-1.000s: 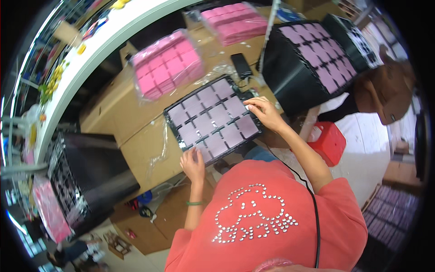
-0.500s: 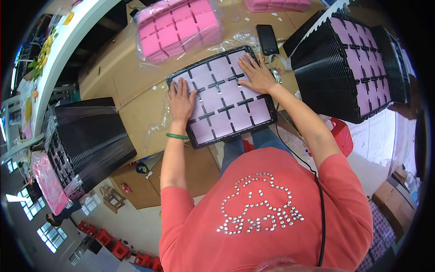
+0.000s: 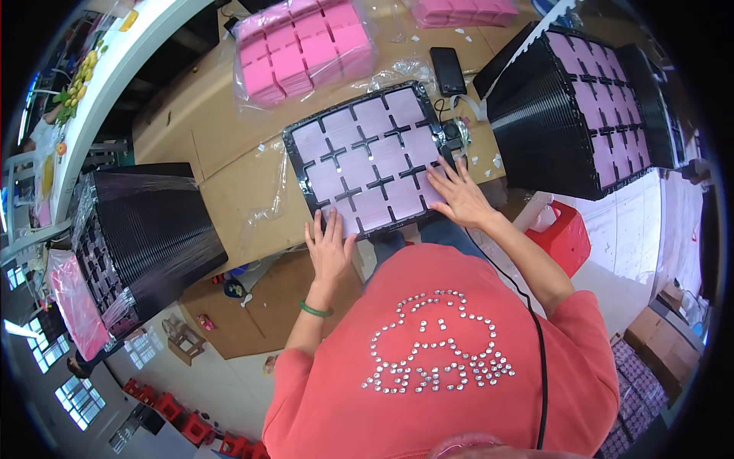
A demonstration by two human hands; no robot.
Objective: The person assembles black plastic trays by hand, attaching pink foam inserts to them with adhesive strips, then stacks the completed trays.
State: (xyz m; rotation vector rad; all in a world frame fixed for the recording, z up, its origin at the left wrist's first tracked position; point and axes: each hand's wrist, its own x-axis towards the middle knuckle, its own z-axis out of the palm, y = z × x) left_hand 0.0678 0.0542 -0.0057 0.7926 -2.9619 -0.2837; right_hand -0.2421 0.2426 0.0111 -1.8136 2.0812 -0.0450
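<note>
A black tray (image 3: 300,164) lies on the cardboard-covered table in front of me, its compartments covered by pale pink foam sheets (image 3: 386,157) with black cross-shaped dividers showing between them. My left hand (image 3: 330,246) rests at the tray's near left corner, fingers stretched and their tips on the edge and foam. My right hand (image 3: 462,197) lies with spread fingers over the near right part, fingertips on the foam and rim. Neither hand holds anything.
Stacks of black trays stand at left (image 3: 157,237) and right (image 3: 543,115), the right one topped with pink foam. Bagged bright pink foam (image 3: 306,53) sits at the back beside a black phone (image 3: 447,71). A red stool (image 3: 562,237) stands right.
Both hands have slid toward me across the tray, from its middle left and far right areas to its near corners. The tray has barely moved.
</note>
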